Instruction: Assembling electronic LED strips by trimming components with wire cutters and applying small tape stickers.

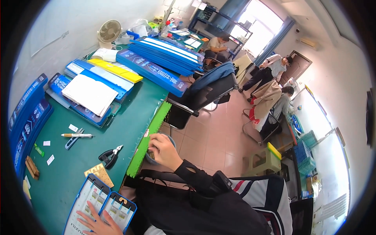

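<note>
My left hand (94,224) lies flat, fingers spread, on a white board with a blue frame (89,197) at the near edge of the green table (70,172). A second blue-framed board (119,209) sits beside it on the right. My right hand (164,150) reaches into a small blue bowl (150,156) held off the table's edge, fingers curled inside it; what they grip is hidden. A bright green bristly strip (150,135) lies along the table edge next to that hand.
Black pliers (110,156), a pen (77,135), blue tweezers (73,140), a tan card (100,173) and paper scraps lie on the table. Stacks of blue boards (164,55) and white sheets (90,94) sit farther back. An office chair (203,96) stands right; other people work beyond.
</note>
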The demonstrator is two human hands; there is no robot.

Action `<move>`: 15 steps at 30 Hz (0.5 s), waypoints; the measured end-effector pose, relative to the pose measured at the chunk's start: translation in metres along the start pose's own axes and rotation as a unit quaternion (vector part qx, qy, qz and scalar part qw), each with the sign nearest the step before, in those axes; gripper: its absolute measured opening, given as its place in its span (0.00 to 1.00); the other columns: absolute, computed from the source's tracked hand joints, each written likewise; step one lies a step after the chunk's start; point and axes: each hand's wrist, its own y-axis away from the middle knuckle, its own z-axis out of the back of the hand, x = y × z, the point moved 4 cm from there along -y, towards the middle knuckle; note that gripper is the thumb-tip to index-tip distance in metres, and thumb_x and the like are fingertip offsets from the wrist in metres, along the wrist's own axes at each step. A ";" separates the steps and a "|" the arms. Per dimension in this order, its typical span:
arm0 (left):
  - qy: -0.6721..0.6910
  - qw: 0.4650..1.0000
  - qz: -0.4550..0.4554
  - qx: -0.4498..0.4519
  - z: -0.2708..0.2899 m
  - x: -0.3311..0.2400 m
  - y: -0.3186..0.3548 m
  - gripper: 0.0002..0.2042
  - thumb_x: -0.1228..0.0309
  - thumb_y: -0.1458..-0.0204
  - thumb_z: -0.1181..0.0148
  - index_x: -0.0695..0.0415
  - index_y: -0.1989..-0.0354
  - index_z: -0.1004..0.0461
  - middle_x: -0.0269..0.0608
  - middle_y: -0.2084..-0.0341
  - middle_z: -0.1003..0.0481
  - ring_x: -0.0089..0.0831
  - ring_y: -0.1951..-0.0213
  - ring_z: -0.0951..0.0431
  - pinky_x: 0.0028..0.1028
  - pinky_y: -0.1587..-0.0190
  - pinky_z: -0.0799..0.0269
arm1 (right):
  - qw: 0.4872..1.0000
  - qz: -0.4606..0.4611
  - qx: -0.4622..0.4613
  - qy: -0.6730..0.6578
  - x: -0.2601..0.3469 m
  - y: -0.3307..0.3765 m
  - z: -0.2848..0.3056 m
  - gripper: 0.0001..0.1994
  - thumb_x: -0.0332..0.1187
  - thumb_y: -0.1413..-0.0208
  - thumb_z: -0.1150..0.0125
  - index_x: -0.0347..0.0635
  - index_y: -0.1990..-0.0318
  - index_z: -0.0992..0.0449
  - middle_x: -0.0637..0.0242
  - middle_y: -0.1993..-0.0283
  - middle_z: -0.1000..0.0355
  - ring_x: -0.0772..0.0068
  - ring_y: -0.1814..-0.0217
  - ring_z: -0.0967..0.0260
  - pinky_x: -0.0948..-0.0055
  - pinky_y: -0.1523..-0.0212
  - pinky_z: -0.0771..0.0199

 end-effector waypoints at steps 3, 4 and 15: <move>0.001 1.000 -0.007 -0.010 0.004 -0.001 0.000 0.30 0.43 0.40 0.62 0.41 0.32 0.44 0.62 0.32 0.54 0.62 0.32 0.55 0.73 0.43 0.59 | 0.964 -0.158 -0.084 -0.198 -0.016 0.001 -0.003 0.05 0.22 0.54 0.37 0.37 0.68 0.25 0.63 0.55 0.27 0.64 0.51 0.30 0.67 0.47 0.33; 0.006 1.000 -0.010 -0.015 0.006 -0.003 0.000 0.29 0.45 0.40 0.58 0.46 0.34 0.39 0.63 0.33 0.52 0.59 0.32 0.56 0.71 0.42 0.58 | 0.934 -0.226 -0.110 -0.254 -0.023 0.003 -0.002 0.01 0.23 0.51 0.38 0.37 0.70 0.25 0.59 0.60 0.26 0.61 0.53 0.28 0.64 0.49 0.32; 0.606 0.487 -0.469 0.420 0.050 -0.002 0.043 0.22 0.52 0.42 0.47 0.56 0.48 0.25 0.61 0.43 0.34 0.56 0.38 0.40 0.61 0.38 0.54 | 0.660 0.175 0.347 -0.643 0.268 -0.043 -0.001 0.09 0.15 0.60 0.44 0.40 0.72 0.26 0.58 0.68 0.28 0.62 0.71 0.26 0.67 0.70 0.28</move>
